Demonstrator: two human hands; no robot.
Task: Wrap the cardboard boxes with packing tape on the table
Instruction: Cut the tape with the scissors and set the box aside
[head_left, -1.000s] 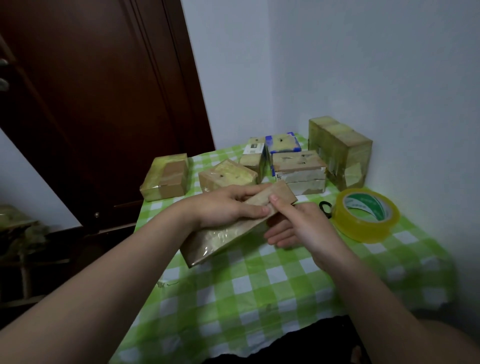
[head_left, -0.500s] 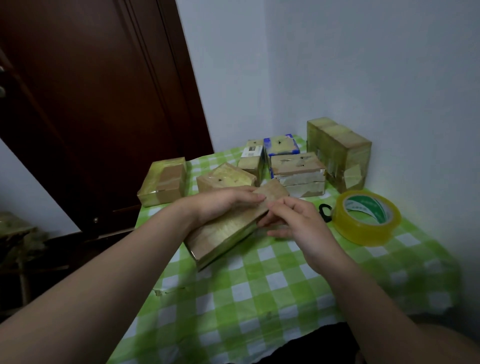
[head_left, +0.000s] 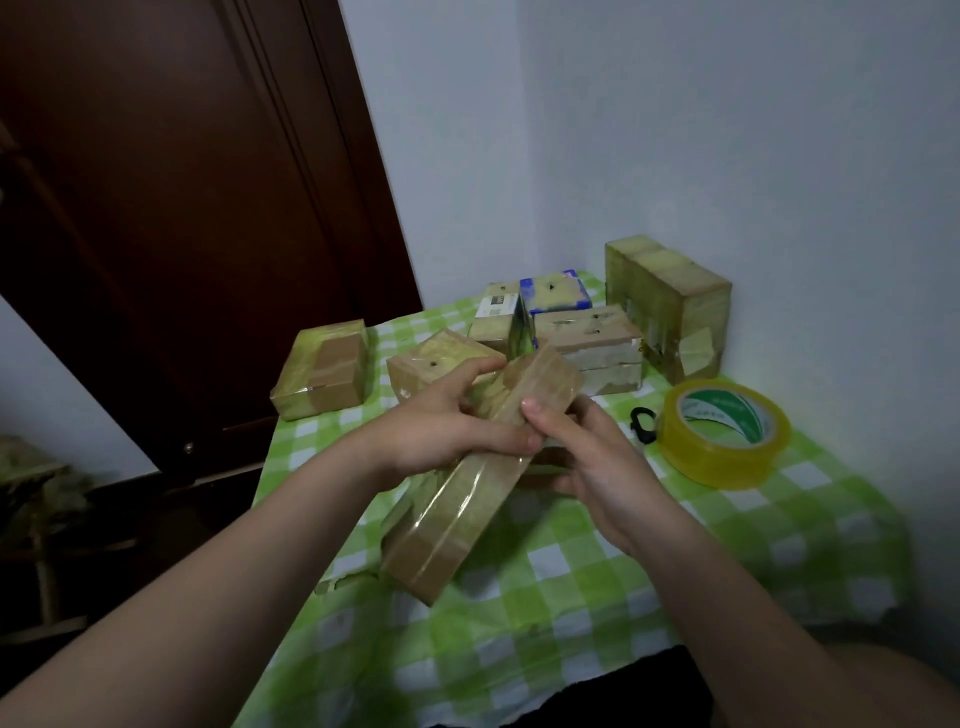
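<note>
Here, a person sits at a table (head_left: 571, 597) covered with a green and white checked cloth and holds a long, flat cardboard box (head_left: 462, 499) in both bare hands. The box is glossy with clear tape and tilted, its far end raised and its near end low over the cloth; whether that near corner touches the table cannot be told.

The left hand (head_left: 441, 431) grips the box near its upper half, fingers (head_left: 475, 370) curled over the far side and thumb lying along the near face. The right hand (head_left: 597, 457) holds the same box from the right, thumb pressed on the top face and its other fingers curled underneath.

Just beyond the hands stands a cluster of other boxes, several shiny with tape: a tan box (head_left: 324, 369) at the left edge of the table, a square box (head_left: 436, 358) right behind the left hand, a small box (head_left: 496, 325), a blue-edged box (head_left: 556, 291), a flat box (head_left: 587, 338) and a large box (head_left: 670, 306) standing on edge by the wall (head_left: 727, 130).

To the right lies a roll of yellowish packing tape (head_left: 724, 441), flat on the cloth, with a small black object (head_left: 642, 425) just beside it, too blurred to identify. A dark brown door (head_left: 182, 208) stands on the left.
</note>
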